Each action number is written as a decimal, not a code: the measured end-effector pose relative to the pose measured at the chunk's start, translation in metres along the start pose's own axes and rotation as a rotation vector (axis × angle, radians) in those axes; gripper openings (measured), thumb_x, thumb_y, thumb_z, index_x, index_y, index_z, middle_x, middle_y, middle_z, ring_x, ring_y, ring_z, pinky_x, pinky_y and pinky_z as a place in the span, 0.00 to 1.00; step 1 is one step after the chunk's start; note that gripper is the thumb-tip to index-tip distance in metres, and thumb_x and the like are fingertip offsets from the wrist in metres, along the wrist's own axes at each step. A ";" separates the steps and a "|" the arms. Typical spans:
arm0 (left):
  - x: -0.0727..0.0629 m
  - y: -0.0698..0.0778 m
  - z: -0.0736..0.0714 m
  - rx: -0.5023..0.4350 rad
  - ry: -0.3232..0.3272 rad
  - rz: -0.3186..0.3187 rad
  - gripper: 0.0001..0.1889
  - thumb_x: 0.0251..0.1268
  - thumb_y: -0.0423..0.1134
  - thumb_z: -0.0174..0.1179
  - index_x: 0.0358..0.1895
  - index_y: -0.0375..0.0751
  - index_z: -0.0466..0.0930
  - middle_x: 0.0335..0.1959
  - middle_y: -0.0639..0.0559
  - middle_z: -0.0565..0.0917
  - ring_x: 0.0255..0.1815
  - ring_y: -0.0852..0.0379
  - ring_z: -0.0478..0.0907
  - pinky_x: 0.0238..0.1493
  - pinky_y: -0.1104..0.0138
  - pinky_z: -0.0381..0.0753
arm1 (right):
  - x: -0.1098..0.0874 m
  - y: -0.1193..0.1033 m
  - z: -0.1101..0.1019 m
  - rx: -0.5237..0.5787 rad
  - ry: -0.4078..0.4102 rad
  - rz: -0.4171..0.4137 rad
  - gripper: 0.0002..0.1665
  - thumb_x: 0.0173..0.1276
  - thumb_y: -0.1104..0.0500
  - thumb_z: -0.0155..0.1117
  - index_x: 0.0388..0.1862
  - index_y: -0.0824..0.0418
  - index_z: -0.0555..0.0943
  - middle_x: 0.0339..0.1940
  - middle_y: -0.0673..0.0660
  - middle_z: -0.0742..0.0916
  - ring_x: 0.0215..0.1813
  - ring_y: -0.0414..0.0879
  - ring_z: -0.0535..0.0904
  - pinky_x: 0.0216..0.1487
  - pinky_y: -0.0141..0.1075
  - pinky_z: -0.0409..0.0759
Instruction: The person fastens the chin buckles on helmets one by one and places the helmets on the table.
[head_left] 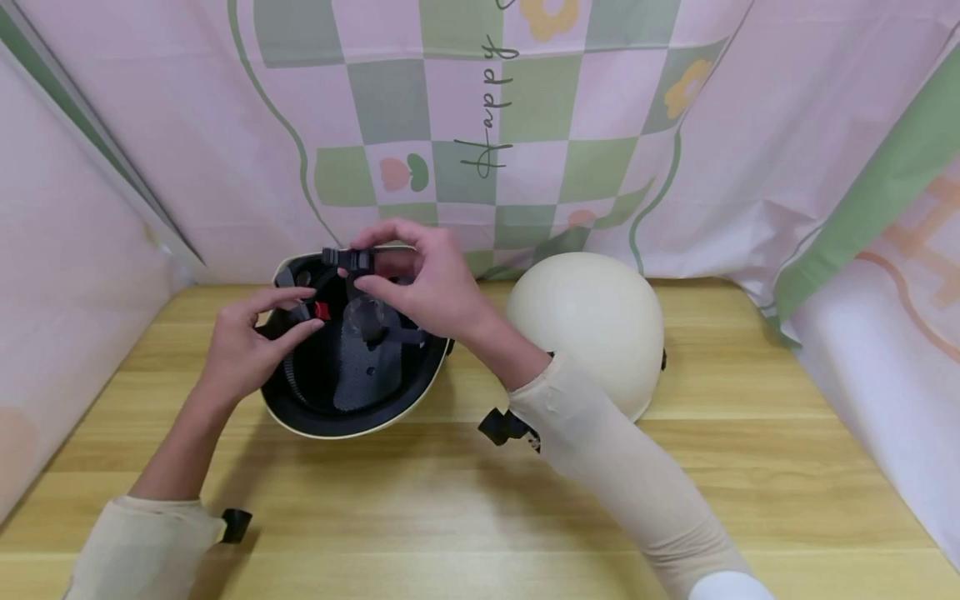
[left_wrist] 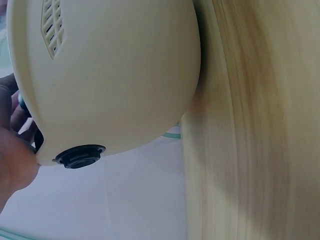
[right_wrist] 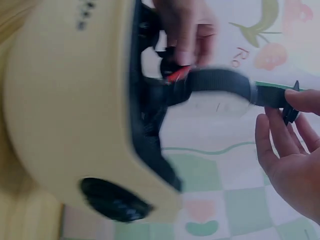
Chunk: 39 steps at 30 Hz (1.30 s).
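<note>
A cream helmet (head_left: 367,379) lies upside down on the table, its black padded inside facing up. At its left rim my left hand (head_left: 243,337) pinches a black buckle piece with a red part (head_left: 322,311) between thumb and fingers. Over the far rim my right hand (head_left: 431,283) holds a black clip (head_left: 358,260). In the right wrist view a black strap (right_wrist: 220,81) stretches from the helmet toward the clip, which my right hand (right_wrist: 295,165) pinches at its end. The left wrist view shows mostly the helmet's outer shell (left_wrist: 125,75), with part of my left hand (left_wrist: 17,157) behind its edge.
A second cream helmet (head_left: 588,325) sits dome up on the right, close to my right forearm. The wooden table (head_left: 420,517) extends in front. Behind it hangs a checked green and white cloth (head_left: 536,100); pale cloth (head_left: 82,225) closes off the left side.
</note>
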<state>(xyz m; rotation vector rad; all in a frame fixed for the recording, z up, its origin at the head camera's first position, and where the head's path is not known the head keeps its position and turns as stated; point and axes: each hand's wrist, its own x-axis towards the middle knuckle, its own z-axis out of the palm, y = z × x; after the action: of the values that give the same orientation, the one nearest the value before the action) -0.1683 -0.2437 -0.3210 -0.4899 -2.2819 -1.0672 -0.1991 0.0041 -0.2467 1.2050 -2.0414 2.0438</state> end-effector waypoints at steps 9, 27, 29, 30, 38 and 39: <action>-0.001 0.002 -0.003 -0.087 -0.015 -0.039 0.16 0.56 0.19 0.72 0.49 0.30 0.87 0.36 0.60 0.86 0.42 0.76 0.79 0.54 0.79 0.70 | -0.010 0.026 0.002 -0.382 -0.031 0.102 0.17 0.66 0.70 0.73 0.53 0.68 0.84 0.51 0.60 0.88 0.45 0.47 0.87 0.48 0.31 0.84; 0.000 0.001 -0.007 -0.165 -0.116 0.001 0.14 0.59 0.18 0.69 0.48 0.29 0.86 0.42 0.58 0.88 0.45 0.66 0.79 0.55 0.77 0.73 | -0.011 0.046 0.014 -0.515 -0.084 0.200 0.16 0.64 0.68 0.76 0.51 0.64 0.86 0.50 0.58 0.88 0.47 0.47 0.87 0.48 0.30 0.84; -0.001 0.002 -0.008 -0.159 -0.120 -0.005 0.13 0.60 0.19 0.69 0.48 0.30 0.86 0.45 0.49 0.89 0.47 0.66 0.79 0.56 0.78 0.74 | -0.011 0.047 0.014 -0.503 -0.084 0.198 0.17 0.64 0.68 0.76 0.52 0.65 0.86 0.50 0.58 0.88 0.46 0.47 0.87 0.48 0.30 0.84; -0.001 0.002 -0.008 -0.160 -0.119 -0.008 0.13 0.60 0.19 0.69 0.48 0.30 0.87 0.45 0.46 0.89 0.47 0.66 0.80 0.56 0.78 0.74 | -0.011 0.047 0.014 -0.498 -0.082 0.197 0.17 0.64 0.68 0.76 0.52 0.65 0.86 0.50 0.58 0.89 0.46 0.47 0.87 0.48 0.30 0.84; -0.001 0.003 -0.008 -0.242 -0.097 -0.019 0.15 0.58 0.15 0.68 0.48 0.26 0.86 0.43 0.64 0.88 0.49 0.67 0.81 0.58 0.78 0.73 | -0.009 0.046 0.013 -0.516 -0.070 0.213 0.16 0.64 0.67 0.77 0.51 0.64 0.86 0.48 0.58 0.89 0.45 0.47 0.87 0.47 0.31 0.84; -0.001 0.003 -0.008 -0.252 -0.097 -0.019 0.15 0.58 0.15 0.67 0.48 0.25 0.85 0.43 0.66 0.88 0.49 0.67 0.81 0.58 0.77 0.73 | -0.009 0.046 0.013 -0.515 -0.069 0.218 0.16 0.64 0.67 0.77 0.50 0.64 0.87 0.48 0.58 0.89 0.45 0.47 0.87 0.47 0.31 0.84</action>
<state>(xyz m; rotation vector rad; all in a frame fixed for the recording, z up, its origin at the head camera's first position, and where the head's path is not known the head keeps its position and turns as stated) -0.1632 -0.2486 -0.3155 -0.6334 -2.2496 -1.3768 -0.2095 -0.0097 -0.2921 0.9997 -2.6022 1.4012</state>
